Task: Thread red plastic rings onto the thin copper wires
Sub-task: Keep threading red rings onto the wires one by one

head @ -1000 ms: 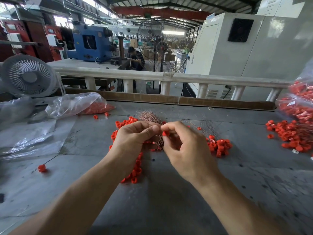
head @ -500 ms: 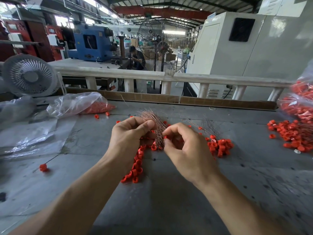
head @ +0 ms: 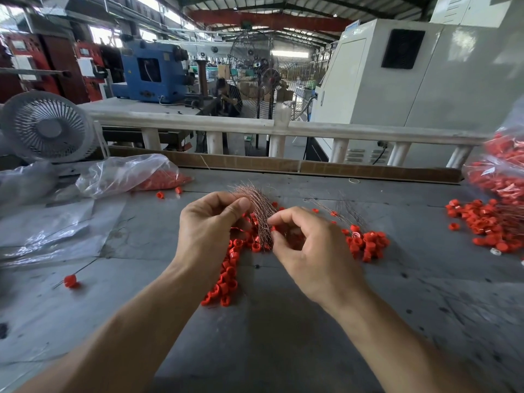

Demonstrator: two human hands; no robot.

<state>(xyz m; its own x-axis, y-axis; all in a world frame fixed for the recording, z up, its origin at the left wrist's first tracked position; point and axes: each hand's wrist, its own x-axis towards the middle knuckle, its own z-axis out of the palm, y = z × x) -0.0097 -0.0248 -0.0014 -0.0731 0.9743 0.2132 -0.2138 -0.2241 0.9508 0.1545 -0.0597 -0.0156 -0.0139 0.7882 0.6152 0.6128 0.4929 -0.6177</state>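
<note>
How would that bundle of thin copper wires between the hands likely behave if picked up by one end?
The copper wire bundle would probably droop: its strands are hair-thin and already curve and fan out. It likely weighs little, since the left hand holds it with fingertips alone. Loose strands may well slip free or snag.

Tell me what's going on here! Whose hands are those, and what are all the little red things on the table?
The camera sits on a person's head, so you look down at their own two hands. The left hand holds a bundle of thin copper wires. The right hand pinches at the wires, with a bit of red at its fingertips. The red things are small plastic rings, lying in heaps on the grey table. A clear bag at the left holds more. Behind stands a small white fan.
</note>
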